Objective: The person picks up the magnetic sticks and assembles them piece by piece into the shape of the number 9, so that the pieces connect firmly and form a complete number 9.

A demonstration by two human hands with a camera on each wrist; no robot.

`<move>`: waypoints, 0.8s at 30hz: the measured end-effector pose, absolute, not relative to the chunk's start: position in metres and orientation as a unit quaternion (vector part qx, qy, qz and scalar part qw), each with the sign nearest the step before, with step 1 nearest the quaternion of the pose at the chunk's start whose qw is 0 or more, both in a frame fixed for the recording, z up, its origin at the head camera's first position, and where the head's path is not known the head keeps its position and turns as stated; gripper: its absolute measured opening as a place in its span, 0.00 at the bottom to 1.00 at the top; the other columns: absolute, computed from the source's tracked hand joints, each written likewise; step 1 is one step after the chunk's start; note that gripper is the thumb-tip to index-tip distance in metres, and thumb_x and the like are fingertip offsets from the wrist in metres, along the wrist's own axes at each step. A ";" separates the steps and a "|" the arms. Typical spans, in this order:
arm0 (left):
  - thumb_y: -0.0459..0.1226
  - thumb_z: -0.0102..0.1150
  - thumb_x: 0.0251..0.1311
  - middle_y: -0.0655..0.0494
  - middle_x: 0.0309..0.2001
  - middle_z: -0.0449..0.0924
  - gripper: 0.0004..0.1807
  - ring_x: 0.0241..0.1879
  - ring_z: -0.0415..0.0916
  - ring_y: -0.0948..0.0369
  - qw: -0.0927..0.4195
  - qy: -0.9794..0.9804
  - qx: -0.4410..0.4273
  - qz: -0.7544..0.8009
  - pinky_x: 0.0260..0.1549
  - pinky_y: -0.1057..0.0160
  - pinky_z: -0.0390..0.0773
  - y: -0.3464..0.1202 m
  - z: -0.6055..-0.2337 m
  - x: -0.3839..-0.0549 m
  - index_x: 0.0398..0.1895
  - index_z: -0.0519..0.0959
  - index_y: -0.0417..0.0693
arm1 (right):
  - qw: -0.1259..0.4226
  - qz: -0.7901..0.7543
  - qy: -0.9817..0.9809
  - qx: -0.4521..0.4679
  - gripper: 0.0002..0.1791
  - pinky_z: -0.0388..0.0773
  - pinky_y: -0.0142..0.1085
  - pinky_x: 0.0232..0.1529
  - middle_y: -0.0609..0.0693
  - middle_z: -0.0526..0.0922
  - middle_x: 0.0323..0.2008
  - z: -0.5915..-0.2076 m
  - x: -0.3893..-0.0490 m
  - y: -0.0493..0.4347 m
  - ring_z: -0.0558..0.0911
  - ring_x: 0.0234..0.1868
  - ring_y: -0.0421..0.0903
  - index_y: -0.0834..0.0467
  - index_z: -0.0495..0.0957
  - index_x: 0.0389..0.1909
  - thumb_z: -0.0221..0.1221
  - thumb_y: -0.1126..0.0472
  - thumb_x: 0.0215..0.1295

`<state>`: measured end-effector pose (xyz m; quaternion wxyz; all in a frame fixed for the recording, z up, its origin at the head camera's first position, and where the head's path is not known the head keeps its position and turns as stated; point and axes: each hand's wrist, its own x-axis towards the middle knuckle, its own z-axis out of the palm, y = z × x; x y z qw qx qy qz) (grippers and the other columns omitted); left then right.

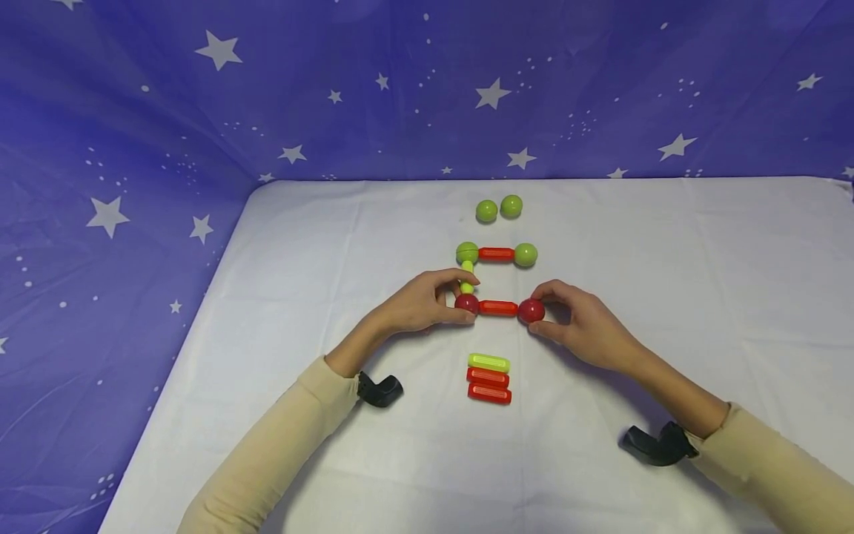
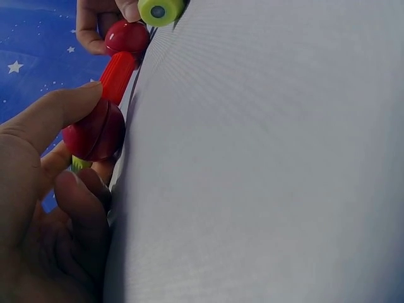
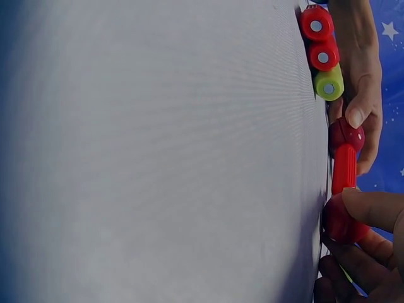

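Observation:
My left hand (image 1: 427,300) pinches a dark red ball (image 1: 467,304) between thumb and fingers. Opposite it, my right hand (image 1: 587,322) grips a second dark red ball (image 1: 531,311). A red rod (image 1: 498,308) lies between these two balls and meets both. From the left red ball a yellow-green rod (image 1: 467,276), partly covered by my left fingers, runs up to a green ball (image 1: 468,253). Another red rod (image 1: 497,254) joins that green ball to a second green ball (image 1: 525,255). In the left wrist view, my left thumb (image 2: 79,104) presses on the seamed red ball (image 2: 96,130).
Two loose green balls (image 1: 499,208) sit farther back on the white cloth (image 1: 373,230). Nearer me, a yellow-green rod (image 1: 489,363) and two red rods (image 1: 489,386) lie side by side; round metal discs show in their ends. A purple starry cloth (image 1: 427,89) hangs behind.

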<state>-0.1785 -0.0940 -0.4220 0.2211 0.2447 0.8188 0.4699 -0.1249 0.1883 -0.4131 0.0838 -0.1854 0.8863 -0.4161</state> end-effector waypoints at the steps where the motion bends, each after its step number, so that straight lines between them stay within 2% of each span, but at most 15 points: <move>1: 0.41 0.75 0.52 0.54 0.42 0.75 0.28 0.25 0.67 0.58 0.221 0.819 0.245 0.469 0.23 0.64 0.66 -0.094 -0.422 -0.178 0.58 0.77 0.52 | 0.086 -0.416 0.887 -0.184 0.19 0.70 0.55 0.59 0.52 0.82 0.46 -0.413 -0.125 0.188 0.77 0.54 0.54 0.60 0.76 0.50 0.69 0.68 0.58; 20: 0.41 0.74 0.53 0.55 0.42 0.76 0.28 0.24 0.68 0.58 0.221 0.826 0.242 0.459 0.23 0.64 0.67 -0.096 -0.421 -0.178 0.59 0.77 0.53 | 0.085 -0.409 0.889 -0.186 0.21 0.69 0.56 0.60 0.53 0.81 0.49 -0.416 -0.125 0.187 0.76 0.58 0.55 0.59 0.76 0.53 0.68 0.67 0.59; 24: 0.41 0.74 0.53 0.55 0.43 0.76 0.29 0.21 0.68 0.58 0.230 0.823 0.234 0.463 0.19 0.65 0.69 -0.095 -0.421 -0.178 0.60 0.77 0.54 | 0.087 -0.405 0.892 -0.181 0.21 0.68 0.56 0.60 0.53 0.81 0.50 -0.416 -0.125 0.188 0.75 0.58 0.55 0.59 0.76 0.54 0.68 0.67 0.59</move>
